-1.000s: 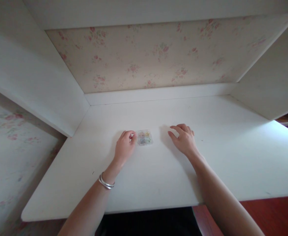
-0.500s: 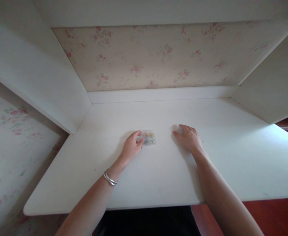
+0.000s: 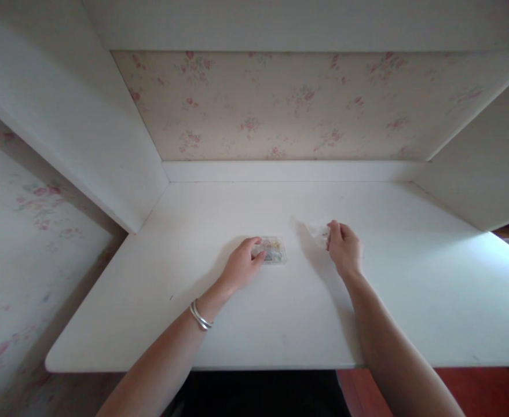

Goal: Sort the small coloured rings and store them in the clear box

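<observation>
A small clear plastic box [image 3: 275,251] lies flat on the white desk, with small coloured things in it, yellow, pink and green, too small to name. My left hand [image 3: 243,265] grips its left end between thumb and fingers. To the right of the box, my right hand [image 3: 345,249] is closed on a small clear plastic piece [image 3: 322,234], raised above the desk with its shadow below. Whether that piece is a lid or a bag I cannot make out.
The white desk [image 3: 254,324] has a rounded front left corner. White side panels [image 3: 119,145] stand left and right, and a low ledge [image 3: 293,171] runs along the back under flowered wallpaper. A small dark mark [image 3: 171,297] is on the desk at the left.
My right hand has lifted off the desk and turned, with the clear plastic piece now pinched in its fingers. The left hand stays at the box. The camera view has shifted slightly.
</observation>
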